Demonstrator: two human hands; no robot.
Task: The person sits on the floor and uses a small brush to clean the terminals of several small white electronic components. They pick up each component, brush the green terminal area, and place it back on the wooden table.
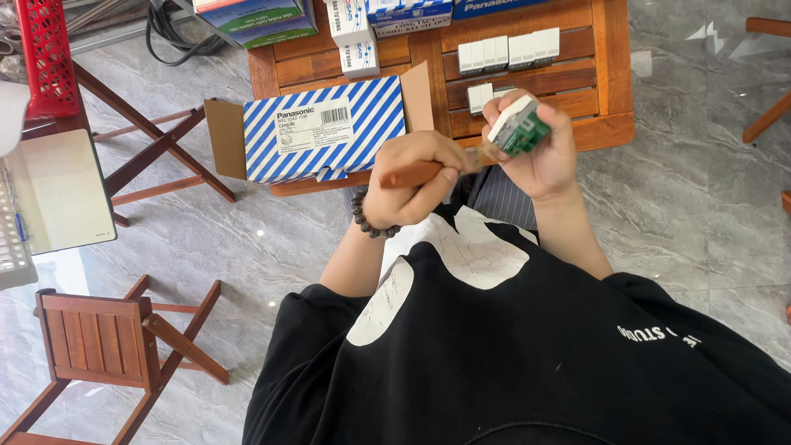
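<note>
My left hand [416, 152], with a dark bead bracelet [371, 224] on its wrist, is shut on the reddish-brown handle of a screwdriver [405, 175]. The tool's shaft points right toward a small white-and-green switch module [517, 125]. My right hand [550, 156] grips that module, holding it up just above the near edge of the slatted wooden table [606, 74]. The screwdriver tip touches the module's side, though the contact point is hidden behind my fingers. Both hands are close together in front of my black shirt.
An open blue-and-white striped carton [325, 128] lies on the table's left part. Several white switch modules [507, 52] sit in rows behind my hands, with more boxes [354, 33] at the back. A red basket [45, 53], a white board [58, 189] and a folding wooden stool [103, 338] stand on the left.
</note>
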